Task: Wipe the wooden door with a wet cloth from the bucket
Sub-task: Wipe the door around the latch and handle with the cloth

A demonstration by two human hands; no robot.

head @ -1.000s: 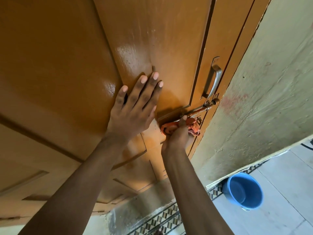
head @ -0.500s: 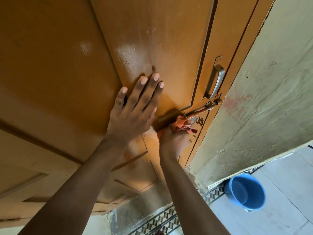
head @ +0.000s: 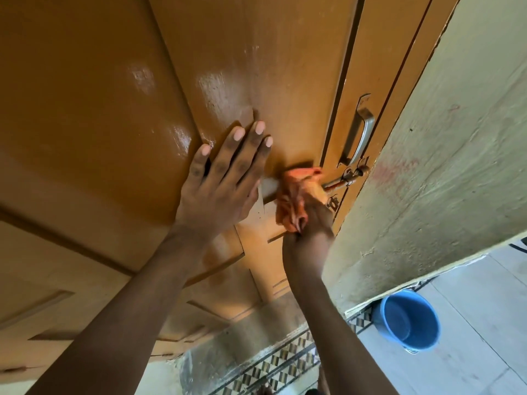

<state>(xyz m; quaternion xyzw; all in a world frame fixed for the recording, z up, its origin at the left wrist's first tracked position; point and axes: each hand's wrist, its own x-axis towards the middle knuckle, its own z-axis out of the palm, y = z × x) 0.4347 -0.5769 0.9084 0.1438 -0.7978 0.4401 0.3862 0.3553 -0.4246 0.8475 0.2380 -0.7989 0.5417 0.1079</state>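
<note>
A glossy brown wooden door [head: 119, 89] fills the upper left, with wet streaks on its panels. My left hand [head: 222, 181] lies flat against it, fingers spread upward. Just to its right, my right hand [head: 310, 220] grips a crumpled orange cloth [head: 296, 192] and presses it on the door where the panel edge meets the rusty sliding bolt [head: 346, 179]. Above the bolt sits a metal pull handle [head: 359, 132]. A blue bucket [head: 410, 320] stands on the floor at the lower right.
A rough pale green wall [head: 456, 155] juts out right of the door frame. Below are a patterned tile strip [head: 273, 366] and pale floor tiles [head: 484, 323] around the bucket.
My right hand has carried the cloth up and to the left, from below the bolt onto the panel edge beside it. My left hand stays flat on the door.
</note>
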